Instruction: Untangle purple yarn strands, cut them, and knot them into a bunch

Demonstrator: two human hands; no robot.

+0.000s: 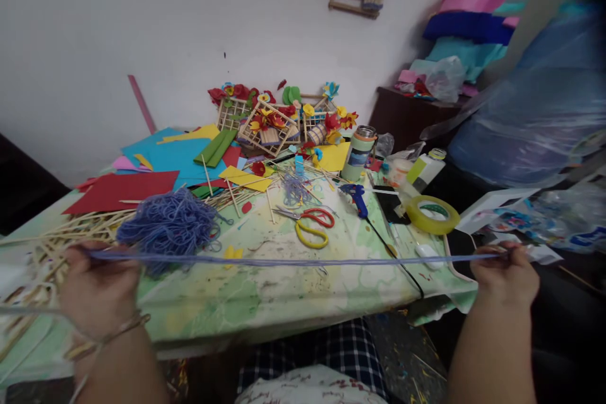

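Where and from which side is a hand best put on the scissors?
Probably by the red and yellow handle loops of the scissors, from above and the right: they lie flat, loops toward the glue gun, blades pointing left. The right hand, pinching the yarn strand, is on the loops' side.

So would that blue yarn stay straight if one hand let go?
Probably not: the yarn strand looks straight only because the left hand and right hand pull it taut. The loose yarn bundle lies in limp tangles, so it seems floppy and likely light.
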